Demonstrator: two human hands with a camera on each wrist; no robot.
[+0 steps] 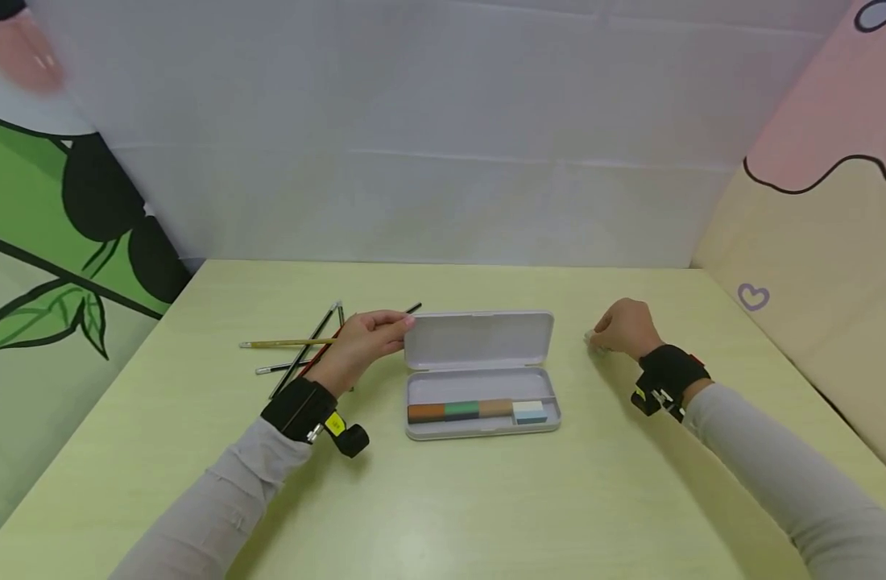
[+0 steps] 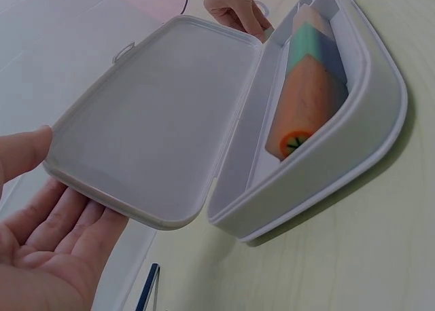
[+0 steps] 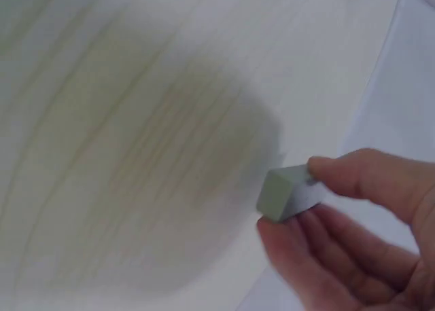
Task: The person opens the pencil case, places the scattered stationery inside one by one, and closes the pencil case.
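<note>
A white pencil case (image 1: 427, 387) stands with its lid (image 1: 479, 340) raised. My left hand (image 1: 363, 346) pinches the lid's left edge, with the thumb on the inner face and the fingers behind. In the case's front compartment lies a row of blocks that look like erasers: an orange one (image 2: 309, 97) with a carrot-like end, a green and dark one (image 1: 461, 410), a tan one (image 1: 495, 408) and a white and blue one (image 1: 530, 412). To the right of the case, my right hand (image 1: 627, 329) pinches a small pale green eraser-like block (image 3: 275, 195) between thumb and fingers, close over the table.
Several pencils (image 1: 287, 344) lie crossed on the table (image 1: 479, 499) to the left, partly hidden behind my left hand. A white sheet (image 1: 443, 161) hangs along the table's back edge. Printed panels (image 1: 813, 282) stand at both sides.
</note>
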